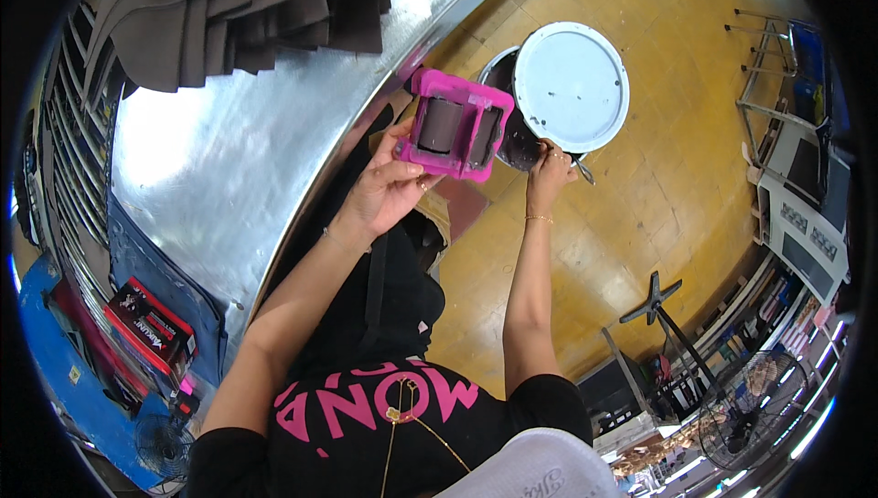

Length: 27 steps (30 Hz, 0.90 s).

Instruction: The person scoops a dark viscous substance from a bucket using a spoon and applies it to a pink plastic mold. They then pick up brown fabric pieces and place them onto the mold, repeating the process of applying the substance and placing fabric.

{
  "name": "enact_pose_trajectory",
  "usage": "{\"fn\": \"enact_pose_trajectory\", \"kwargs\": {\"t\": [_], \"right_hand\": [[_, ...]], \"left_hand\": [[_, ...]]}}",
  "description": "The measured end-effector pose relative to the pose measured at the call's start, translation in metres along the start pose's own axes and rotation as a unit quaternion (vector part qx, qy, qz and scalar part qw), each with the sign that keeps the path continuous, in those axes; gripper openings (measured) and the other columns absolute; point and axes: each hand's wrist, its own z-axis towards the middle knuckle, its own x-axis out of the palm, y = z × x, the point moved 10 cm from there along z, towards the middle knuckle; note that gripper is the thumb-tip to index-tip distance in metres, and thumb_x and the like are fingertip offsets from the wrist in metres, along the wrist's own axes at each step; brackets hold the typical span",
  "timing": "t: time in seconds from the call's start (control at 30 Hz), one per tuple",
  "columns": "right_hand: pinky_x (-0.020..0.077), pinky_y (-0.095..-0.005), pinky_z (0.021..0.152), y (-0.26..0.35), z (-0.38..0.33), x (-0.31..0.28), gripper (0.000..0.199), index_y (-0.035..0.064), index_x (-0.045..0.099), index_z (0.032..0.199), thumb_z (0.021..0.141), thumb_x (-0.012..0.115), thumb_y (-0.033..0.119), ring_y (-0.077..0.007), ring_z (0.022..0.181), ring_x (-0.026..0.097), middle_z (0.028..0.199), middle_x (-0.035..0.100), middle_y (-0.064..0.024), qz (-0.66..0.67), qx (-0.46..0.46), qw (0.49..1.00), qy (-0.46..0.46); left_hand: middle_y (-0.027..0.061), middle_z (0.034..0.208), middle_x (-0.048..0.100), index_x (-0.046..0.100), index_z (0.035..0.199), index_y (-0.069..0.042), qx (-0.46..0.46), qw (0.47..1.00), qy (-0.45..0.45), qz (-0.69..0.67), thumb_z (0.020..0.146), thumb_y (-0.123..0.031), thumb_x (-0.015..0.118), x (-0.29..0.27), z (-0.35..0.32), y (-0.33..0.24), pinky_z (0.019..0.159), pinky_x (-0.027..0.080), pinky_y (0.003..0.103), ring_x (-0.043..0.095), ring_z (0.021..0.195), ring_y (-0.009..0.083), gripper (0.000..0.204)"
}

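My left hand (382,189) grips a pink frame (476,169) by its near side, holding it up beside the table edge. Set in the frame are a dark roller (441,125) and, past a pink divider, a second dark-filled slot. My right hand (552,167) is closed at the near rim of a round white lid (572,86). The lid sits askew over a bucket (518,143) with dark stains on its side, leaving part of its left side uncovered. A small metal piece, perhaps a handle, (585,171) juts out beside my right fingers; whether they hold it too is unclear.
On my left, a shiny metal table (210,160) carries fanned stacks of dark brown cut pieces (256,4). A red box (151,332) lies lower left. Along the right stand a metal-framed rack (768,68) and a black fan (745,406). The floor (585,260) is yellow tile.
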Motion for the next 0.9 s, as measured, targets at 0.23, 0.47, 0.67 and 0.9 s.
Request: {"fn": "enact_pose_trajectory", "kwargs": {"t": [0.23,0.47,0.67,0.9], "right_hand": [[0.0299,-0.0383,0.081,-0.015,-0.010,-0.017,0.013,0.0158,0.067,0.096,0.093,0.055,0.020,-0.0190,0.083,0.056,0.082,0.065,-0.0013,-0.012,0.029,0.999,-0.029],[0.0293,-0.0387,0.080,-0.033,-0.014,-0.015,0.015,0.0149,0.066,0.100,0.095,0.053,0.020,-0.0196,0.086,0.057,0.086,0.066,-0.0023,0.001,0.065,0.998,-0.011],[0.0286,-0.0380,0.078,-0.021,-0.008,-0.017,0.015,0.0133,0.067,0.096,0.094,0.054,0.020,-0.0204,0.086,0.057,0.090,0.067,-0.0026,0.006,0.038,0.999,-0.005],[0.0291,-0.0385,0.078,-0.029,-0.007,-0.028,0.015,0.0118,0.068,0.093,0.093,0.054,0.019,-0.0208,0.084,0.058,0.085,0.068,-0.0035,-0.059,0.034,0.997,-0.025]], "left_hand": [[0.0065,0.133,0.046,0.042,0.134,-0.016,-0.005,1.000,-0.002,0.001,0.073,0.004,0.063,0.002,-0.002,0.003,0.110,0.031,0.047,0.042,0.128,0.0244,0.068],[0.0070,0.134,0.046,0.041,0.134,-0.016,-0.004,1.000,0.006,-0.006,0.073,0.003,0.062,0.000,-0.007,0.003,0.111,0.030,0.048,0.042,0.128,0.0248,0.067],[0.0075,0.134,0.046,0.043,0.132,-0.017,-0.003,1.000,0.006,-0.013,0.074,0.005,0.059,0.000,-0.008,0.003,0.111,0.030,0.048,0.045,0.126,0.0250,0.064],[0.0092,0.134,0.047,0.043,0.132,-0.016,-0.005,1.000,0.004,-0.017,0.075,0.003,0.057,-0.001,-0.012,0.004,0.111,0.030,0.048,0.048,0.125,0.0258,0.061]]}}
